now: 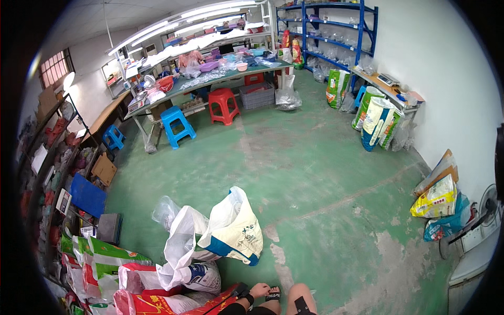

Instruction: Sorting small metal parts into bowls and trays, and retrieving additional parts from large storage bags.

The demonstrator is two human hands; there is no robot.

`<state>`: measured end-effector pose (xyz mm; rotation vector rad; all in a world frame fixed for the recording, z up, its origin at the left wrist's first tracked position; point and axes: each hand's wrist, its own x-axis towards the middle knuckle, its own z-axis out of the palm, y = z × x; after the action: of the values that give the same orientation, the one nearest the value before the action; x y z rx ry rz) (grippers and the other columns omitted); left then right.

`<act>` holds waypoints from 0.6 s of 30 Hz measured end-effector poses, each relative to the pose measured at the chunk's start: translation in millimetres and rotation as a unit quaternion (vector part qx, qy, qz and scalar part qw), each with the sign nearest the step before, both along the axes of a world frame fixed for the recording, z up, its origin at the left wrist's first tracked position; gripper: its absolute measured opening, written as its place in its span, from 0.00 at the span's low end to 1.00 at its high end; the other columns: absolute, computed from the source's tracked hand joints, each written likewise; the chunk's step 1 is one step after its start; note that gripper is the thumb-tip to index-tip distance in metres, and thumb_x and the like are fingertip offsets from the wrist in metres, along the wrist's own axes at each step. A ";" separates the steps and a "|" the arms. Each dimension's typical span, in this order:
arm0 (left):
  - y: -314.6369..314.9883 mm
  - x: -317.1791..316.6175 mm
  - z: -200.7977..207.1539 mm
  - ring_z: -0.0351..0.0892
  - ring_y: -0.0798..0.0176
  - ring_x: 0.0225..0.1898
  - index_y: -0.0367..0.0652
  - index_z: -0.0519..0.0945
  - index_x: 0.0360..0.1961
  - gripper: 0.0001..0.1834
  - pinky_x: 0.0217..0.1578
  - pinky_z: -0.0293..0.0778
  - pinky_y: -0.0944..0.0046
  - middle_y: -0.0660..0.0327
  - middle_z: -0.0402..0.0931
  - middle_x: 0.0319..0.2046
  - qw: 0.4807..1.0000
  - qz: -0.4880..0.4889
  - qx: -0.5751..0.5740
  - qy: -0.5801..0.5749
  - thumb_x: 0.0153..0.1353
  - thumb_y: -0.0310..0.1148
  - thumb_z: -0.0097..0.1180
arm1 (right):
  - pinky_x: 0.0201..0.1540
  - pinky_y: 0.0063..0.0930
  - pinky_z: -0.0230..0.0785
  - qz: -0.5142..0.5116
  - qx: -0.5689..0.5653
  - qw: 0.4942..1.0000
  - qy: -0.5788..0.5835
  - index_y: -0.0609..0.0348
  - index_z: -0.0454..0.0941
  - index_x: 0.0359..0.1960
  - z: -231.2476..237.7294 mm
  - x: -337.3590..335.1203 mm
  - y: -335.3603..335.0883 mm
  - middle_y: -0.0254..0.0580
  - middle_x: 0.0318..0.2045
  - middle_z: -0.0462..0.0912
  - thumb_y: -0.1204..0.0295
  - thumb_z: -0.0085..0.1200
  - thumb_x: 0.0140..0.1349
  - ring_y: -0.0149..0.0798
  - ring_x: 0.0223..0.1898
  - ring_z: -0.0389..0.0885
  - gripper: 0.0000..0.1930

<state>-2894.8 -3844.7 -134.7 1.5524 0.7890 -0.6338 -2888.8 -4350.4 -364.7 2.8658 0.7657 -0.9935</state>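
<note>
My left hand (259,290) is low in the head view, beside my bare legs, with a dark band (249,299) around its wrist. Its fingers are too small and foreshortened to show whether they are closed, and no held thing is visible. A sandal (273,295) on my foot shows just right of it. My right hand is out of the picture. To the left of my left hand lies a red sack (152,303). Farther ahead stand an open cream-and-blue woven sack (239,231) and a white sack (184,236) with its mouth open.
Several filled bags and a loaded shelf (39,173) line the left side. Ahead are a cluttered workbench (231,72), a red stool (223,105) and a blue stool (177,126). Sacks (379,123) and a fan (488,202) stand along the right wall.
</note>
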 end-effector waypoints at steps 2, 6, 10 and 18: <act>38.7 -5.5 -57.9 0.73 0.60 0.22 0.39 0.75 0.20 0.15 0.27 0.68 0.65 0.55 0.72 0.17 0.985 -0.083 0.152 0.011 0.40 0.38 0.40 | 0.29 0.34 0.62 -0.218 -0.033 0.967 0.131 0.60 0.71 0.24 78.9 4.8 11.3 0.46 0.22 0.72 0.69 0.42 0.46 0.42 0.25 0.69 0.09; 89.8 19.2 -76.6 0.72 0.67 0.17 0.39 0.74 0.23 0.13 0.19 0.68 0.70 0.61 0.73 0.17 0.983 0.096 0.050 0.152 0.44 0.38 0.43 | 0.29 0.34 0.61 -0.252 -0.069 0.954 0.145 0.60 0.70 0.23 122.8 98.3 32.6 0.47 0.22 0.71 0.69 0.43 0.46 0.43 0.26 0.69 0.08; 148.6 19.5 -144.4 0.72 0.67 0.21 0.39 0.73 0.25 0.12 0.19 0.67 0.71 0.60 0.73 0.19 0.969 0.085 0.063 0.225 0.45 0.37 0.43 | 0.29 0.35 0.60 -0.208 -0.083 0.965 0.135 0.60 0.70 0.22 127.2 212.3 49.1 0.48 0.22 0.71 0.69 0.44 0.45 0.44 0.27 0.69 0.08; 126.1 334.4 -42.7 0.72 0.66 0.24 0.39 0.72 0.28 0.14 0.26 0.66 0.66 0.57 0.72 0.20 0.989 -0.051 0.137 -0.012 0.47 0.39 0.41 | 0.10 0.23 0.56 -0.487 0.370 0.754 0.241 0.66 0.70 0.17 144.5 631.6 289.7 0.39 0.09 0.66 0.72 0.39 0.45 0.30 0.10 0.64 0.09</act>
<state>-2560.3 -3718.5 -177.4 1.8565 0.8075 -0.5988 -2257.3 -4060.7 -220.2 3.7808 -0.7304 -1.9143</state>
